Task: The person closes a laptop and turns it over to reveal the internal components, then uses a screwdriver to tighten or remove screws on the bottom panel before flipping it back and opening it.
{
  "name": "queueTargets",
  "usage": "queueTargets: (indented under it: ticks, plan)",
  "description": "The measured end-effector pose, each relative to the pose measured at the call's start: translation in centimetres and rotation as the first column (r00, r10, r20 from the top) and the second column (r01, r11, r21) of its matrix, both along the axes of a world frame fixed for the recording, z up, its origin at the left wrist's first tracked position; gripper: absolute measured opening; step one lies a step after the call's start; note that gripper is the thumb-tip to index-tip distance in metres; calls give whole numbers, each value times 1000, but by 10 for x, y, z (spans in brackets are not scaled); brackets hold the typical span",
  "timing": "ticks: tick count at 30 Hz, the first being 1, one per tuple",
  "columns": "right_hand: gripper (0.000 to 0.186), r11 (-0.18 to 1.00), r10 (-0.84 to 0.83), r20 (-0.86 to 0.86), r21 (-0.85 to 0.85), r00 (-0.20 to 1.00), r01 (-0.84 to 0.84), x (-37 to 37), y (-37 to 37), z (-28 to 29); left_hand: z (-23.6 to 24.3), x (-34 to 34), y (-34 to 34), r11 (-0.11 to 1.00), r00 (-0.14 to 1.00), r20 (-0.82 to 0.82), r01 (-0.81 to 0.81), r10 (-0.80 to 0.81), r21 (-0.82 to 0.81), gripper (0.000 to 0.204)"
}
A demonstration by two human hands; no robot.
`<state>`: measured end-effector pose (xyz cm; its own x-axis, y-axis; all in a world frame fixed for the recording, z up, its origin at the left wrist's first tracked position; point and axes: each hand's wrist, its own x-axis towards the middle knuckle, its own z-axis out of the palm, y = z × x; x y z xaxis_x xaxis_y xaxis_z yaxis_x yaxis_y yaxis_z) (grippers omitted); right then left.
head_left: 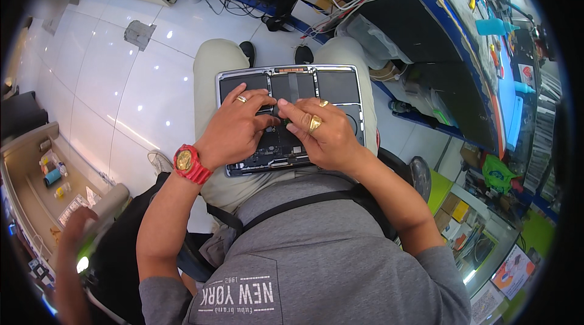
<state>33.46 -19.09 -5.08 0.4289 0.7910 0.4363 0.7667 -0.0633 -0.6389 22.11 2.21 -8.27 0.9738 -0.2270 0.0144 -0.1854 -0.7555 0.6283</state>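
Over the opened laptop base [285, 142] at the frame's centre, the left hand [234, 124] and right hand [328, 136], fingertips drawn narrow, should press lightly; whether either pinches anything cannot be told.

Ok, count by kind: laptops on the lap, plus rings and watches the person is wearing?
Laptop: 1
Rings: 3 visible (left hand 1, right hand 2)
Watch: 1
Total: 5
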Motion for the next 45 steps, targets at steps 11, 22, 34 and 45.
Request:
queueTargets:
  ticks: [11,22,34,45]
  plan:
    - [49,999,27,17,-28,1000,-26,1,1,1,2,1,0,1000,1000,0,15,-15,17,26]
    - [50,998,32,20,-61,999,-31,0,2,6,3,0,0,1000,1000,-11,7,-7,23,29]
    - [49,1000,19,-18,-20,1000,-19,-1,4,2,2,0,0,1000,1000,0,5,-5,12,25]
    - [48,1000,15,45,-18,999,-15,0,5,4,2,0,0,1000,1000,-14,-4,4,13,27]
